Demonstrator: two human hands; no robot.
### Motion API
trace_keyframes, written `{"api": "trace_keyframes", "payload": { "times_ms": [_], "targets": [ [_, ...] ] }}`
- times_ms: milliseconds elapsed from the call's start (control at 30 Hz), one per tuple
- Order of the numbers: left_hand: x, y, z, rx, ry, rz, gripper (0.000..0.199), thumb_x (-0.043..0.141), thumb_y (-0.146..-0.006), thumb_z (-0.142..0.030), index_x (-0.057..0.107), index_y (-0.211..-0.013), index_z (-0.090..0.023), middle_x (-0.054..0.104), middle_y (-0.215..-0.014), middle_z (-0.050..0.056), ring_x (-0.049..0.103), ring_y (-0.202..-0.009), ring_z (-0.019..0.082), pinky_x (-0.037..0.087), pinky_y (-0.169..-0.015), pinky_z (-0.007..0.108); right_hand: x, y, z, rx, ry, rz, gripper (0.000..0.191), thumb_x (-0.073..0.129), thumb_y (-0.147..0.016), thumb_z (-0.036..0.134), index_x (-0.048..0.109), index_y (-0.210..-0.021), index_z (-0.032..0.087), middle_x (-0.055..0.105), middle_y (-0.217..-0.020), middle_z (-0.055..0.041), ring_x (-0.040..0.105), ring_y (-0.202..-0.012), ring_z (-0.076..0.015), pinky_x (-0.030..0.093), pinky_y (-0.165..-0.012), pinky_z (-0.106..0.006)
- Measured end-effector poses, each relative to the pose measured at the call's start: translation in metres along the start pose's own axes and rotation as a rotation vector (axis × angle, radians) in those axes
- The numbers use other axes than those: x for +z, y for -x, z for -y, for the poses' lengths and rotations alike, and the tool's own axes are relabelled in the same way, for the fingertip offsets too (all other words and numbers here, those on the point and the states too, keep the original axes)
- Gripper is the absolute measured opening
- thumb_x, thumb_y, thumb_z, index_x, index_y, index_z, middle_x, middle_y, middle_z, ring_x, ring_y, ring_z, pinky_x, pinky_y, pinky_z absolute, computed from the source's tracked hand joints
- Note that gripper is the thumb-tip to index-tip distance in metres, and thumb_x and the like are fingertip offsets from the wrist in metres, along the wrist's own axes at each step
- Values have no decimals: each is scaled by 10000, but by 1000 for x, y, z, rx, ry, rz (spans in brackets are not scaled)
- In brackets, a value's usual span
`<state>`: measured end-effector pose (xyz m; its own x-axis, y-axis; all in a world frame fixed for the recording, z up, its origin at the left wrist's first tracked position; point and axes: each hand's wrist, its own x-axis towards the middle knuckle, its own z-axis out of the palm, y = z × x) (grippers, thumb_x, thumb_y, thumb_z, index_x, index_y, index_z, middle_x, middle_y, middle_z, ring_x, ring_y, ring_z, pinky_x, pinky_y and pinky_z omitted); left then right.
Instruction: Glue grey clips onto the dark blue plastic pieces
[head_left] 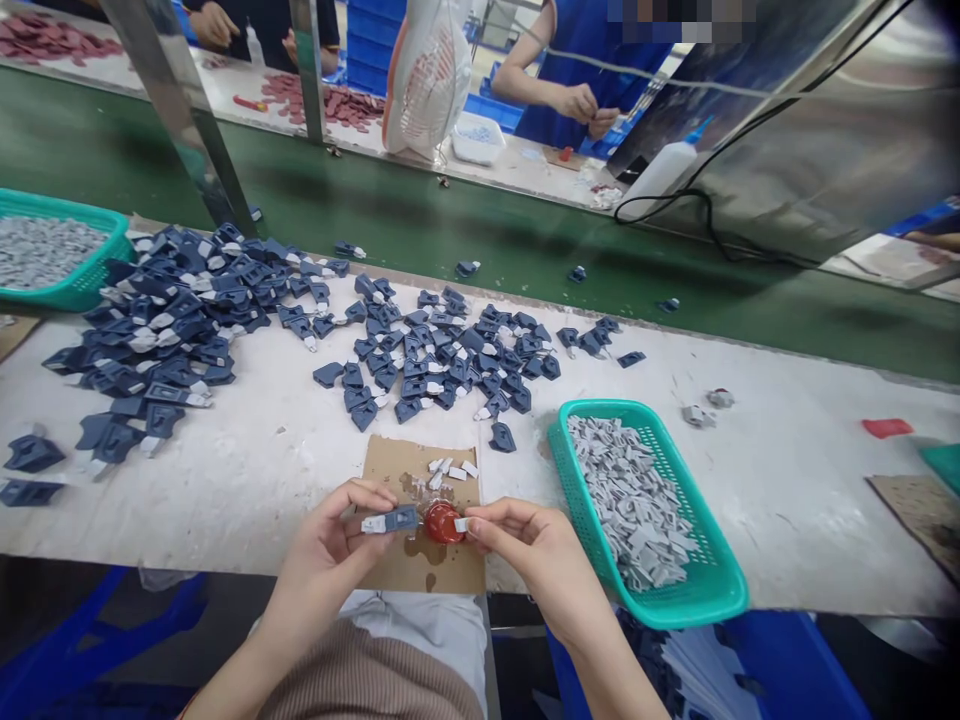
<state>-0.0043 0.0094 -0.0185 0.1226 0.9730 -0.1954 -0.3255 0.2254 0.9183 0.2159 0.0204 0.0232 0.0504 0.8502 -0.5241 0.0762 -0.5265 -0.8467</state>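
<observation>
Dark blue, the block point(401, 518) is pinched between the thumb and fingers of the left hand point(337, 545). Its long axis runs nearly level from side to side: the pale tip point(373, 524) lies toward the palm, and the dark end points across at the right hand point(540, 555). That hand pinches a small grey chip point(460, 525) between thumb and forefinger, with the chip's free end toward the block.

Between the two lies a red dish point(441, 522). The block's dark end is just beside its left edge; the chip overlaps its right edge in this view, though whether it touches cannot be told. Of the two hands, the right is nearer the dish. Block and chip are almost in line, apart, with the dish's width between them.

Under the hands is a brown card point(379, 575), stained wet in places, with a few loose chips point(457, 472) beyond the dish. Just right of the right hand stands a green basket point(731, 600) of grey chips, slanting away from the wearer. Farther out over the desk point(810, 480) lie scattered blocks point(450, 350), and a thicker heap point(180, 300) beyond the left hand, near a second basket point(82, 285).
</observation>
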Motion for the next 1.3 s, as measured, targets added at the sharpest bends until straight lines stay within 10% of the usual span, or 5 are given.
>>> {"api": "trace_keyframes", "payload": {
  "times_ms": [1300],
  "targets": [
    [19,13,-7,397,-182,-80,326,691,-816,1,751,-951,-289,783,-1055,11,737,-1024,180,613,-889,274,48,23,20,-278,-82,-35,117,862,-704,293,768,-673,230,723,-788,-31,691,-795,-196,567,-722,-279]
  ]
}}
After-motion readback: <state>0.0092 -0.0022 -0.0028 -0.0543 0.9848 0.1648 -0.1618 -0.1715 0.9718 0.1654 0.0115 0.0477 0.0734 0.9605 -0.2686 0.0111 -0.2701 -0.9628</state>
